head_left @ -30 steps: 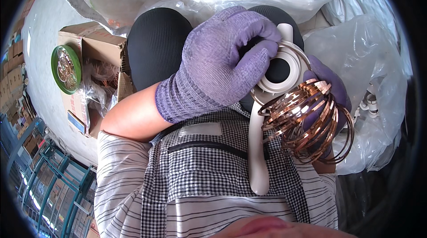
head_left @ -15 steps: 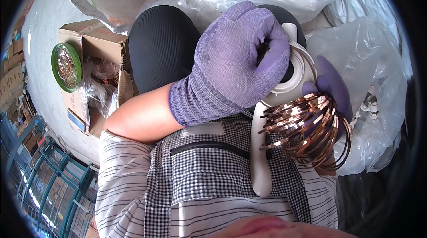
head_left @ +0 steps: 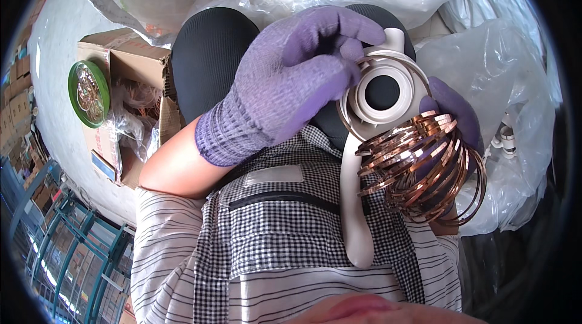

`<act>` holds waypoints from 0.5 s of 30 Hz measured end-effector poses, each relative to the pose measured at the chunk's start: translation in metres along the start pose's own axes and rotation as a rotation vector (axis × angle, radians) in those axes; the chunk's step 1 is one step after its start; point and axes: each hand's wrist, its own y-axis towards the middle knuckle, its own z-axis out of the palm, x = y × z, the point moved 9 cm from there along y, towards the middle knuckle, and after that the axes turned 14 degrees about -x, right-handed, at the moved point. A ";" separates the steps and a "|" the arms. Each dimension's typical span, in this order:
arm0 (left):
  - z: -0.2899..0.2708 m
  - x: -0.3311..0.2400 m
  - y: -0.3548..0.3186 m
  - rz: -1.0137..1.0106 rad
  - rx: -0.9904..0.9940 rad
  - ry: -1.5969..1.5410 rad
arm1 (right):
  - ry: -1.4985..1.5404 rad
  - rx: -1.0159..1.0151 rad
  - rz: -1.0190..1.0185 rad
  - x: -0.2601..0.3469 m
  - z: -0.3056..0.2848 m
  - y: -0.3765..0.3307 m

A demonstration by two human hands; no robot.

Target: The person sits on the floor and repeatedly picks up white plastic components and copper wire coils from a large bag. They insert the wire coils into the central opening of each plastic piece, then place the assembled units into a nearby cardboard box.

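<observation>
My right hand, in a purple knit glove, grips the right side of an off-white plastic part. This part has a round collar with a dark hole, a short stub at the far end and a long curved handle toward my apron. A thin copper-coloured ring lies around the collar. Several more copper-coloured rings hang in a bunch over my right hand, hiding part of its fingers. At the collar's upper left is my gloved left hand, thumb and index finger apart, fingertips close to the ring's edge.
A green round dish of copper-coloured pieces rests against an open cardboard box at left. Clear plastic bags with white parts lie ahead and at right. Teal metal racks stand at lower left.
My left hand has drawn back to the left and its fingers have spread, uncovering the collar and its hole. The plastic part and ring bunch have barely moved.
</observation>
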 end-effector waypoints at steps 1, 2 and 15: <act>-0.002 0.001 -0.001 0.000 0.013 -0.038 | 0.019 0.000 0.004 -0.001 -0.001 0.000; -0.004 0.003 -0.003 0.000 0.025 -0.076 | 0.039 0.001 0.008 -0.001 -0.001 -0.001; -0.011 0.011 -0.018 0.004 0.027 -0.203 | -0.138 0.175 -0.154 0.004 -0.002 0.008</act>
